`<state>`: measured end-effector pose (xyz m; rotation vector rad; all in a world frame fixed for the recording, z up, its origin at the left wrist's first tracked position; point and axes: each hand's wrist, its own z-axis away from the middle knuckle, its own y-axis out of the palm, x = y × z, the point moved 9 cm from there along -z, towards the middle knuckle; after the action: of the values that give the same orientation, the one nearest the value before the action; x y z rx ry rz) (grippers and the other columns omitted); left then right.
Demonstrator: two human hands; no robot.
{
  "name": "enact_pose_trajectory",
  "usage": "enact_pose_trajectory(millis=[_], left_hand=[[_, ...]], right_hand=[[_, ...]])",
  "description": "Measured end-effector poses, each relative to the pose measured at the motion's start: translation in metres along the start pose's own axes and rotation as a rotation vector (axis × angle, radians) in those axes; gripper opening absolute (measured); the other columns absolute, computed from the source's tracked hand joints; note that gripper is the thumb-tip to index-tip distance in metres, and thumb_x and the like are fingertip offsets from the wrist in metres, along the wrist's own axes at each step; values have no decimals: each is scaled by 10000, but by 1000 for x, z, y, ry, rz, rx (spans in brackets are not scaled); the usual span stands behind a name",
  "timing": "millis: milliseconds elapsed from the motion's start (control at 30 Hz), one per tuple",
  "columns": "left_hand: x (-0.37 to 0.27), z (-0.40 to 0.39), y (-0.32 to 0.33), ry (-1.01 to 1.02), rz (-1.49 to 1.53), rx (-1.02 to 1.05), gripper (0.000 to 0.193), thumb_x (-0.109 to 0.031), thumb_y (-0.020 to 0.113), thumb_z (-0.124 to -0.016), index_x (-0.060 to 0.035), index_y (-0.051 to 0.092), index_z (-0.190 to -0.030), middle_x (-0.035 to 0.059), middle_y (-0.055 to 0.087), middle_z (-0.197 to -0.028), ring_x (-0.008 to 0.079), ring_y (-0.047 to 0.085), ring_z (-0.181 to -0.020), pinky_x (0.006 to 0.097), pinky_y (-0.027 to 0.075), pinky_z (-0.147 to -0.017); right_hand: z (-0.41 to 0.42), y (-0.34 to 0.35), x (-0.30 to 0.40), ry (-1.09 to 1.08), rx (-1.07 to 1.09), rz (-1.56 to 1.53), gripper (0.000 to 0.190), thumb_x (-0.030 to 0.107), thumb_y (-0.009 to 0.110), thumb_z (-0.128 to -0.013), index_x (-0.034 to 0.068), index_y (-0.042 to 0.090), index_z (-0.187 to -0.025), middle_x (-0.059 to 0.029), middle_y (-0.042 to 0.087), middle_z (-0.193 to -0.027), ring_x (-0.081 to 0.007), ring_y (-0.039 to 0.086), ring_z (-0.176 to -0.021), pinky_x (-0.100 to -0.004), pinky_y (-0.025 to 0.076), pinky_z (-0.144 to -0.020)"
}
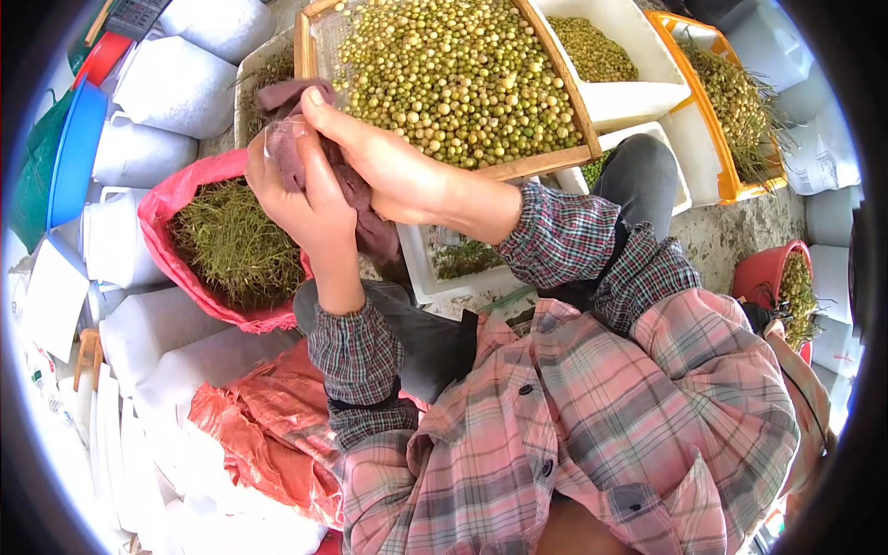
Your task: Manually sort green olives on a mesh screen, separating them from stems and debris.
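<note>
My left hand [309,198] and my right hand [399,163] are together above the near left corner of a wooden-framed sieve [538,166]. Between them is a bunched mauve cloth [354,191], its ends hanging out above and below my fingers. My left fingers wrap around the cloth, with something clear and shiny by the fingertips that I cannot make out. The right palm presses in from the other side, thumb raised. Small round green-yellow fruits [458,76] cover most of the sieve's mesh.
A pink woven sack [187,180] of green stems [232,243] stands left. White foam boxes [635,100] lie under and beside the sieve. An orange-rimmed crate [725,156] and a red bucket [753,274] hold stemmed fruits at right. White plastic jugs [173,87] line the left.
</note>
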<state>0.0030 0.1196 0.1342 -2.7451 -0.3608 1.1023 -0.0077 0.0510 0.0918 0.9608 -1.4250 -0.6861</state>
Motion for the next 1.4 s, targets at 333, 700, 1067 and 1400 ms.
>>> enact_pose_trajectory(millis=[333,700,1067,1400], left_hand=[[52,-18,-44,84,-282,77,310,-206,479,-979,77,530,-1096,102,610,-1010,172,591,-904,286,482,-847],[204,0,-27,-580,-510,727,692,-385,791,-741,45,509,-1204,227,590,-1215,275,590,-1073,356,440,-932],[89,-2,-33,-503,-342,456,218,-84,640,-888,42,624,-1065,153,654,-1096,230,642,-946,316,489,-852],[101,176,22,-1123,217,542,238,-165,578,-952,50,657,-1018,114,685,-898,141,649,-754,252,525,-691]], right_hand=[[64,2,-11,-369,318,1218,649,293,612,-921,-2,337,-1430,-216,523,-1310,-268,539,-1193,-345,429,-991],[160,-417,-198,1208,-231,1542,361,193,583,-886,-42,617,-615,-193,643,-708,-278,638,-674,-430,508,-639],[175,-437,-263,1097,-388,1816,449,256,704,-827,-37,571,-1139,-203,659,-1036,-337,670,-904,-427,549,-781],[170,-452,-220,1043,-295,1042,171,109,640,-779,-40,616,-861,-192,683,-819,-245,690,-631,-354,573,-527]])
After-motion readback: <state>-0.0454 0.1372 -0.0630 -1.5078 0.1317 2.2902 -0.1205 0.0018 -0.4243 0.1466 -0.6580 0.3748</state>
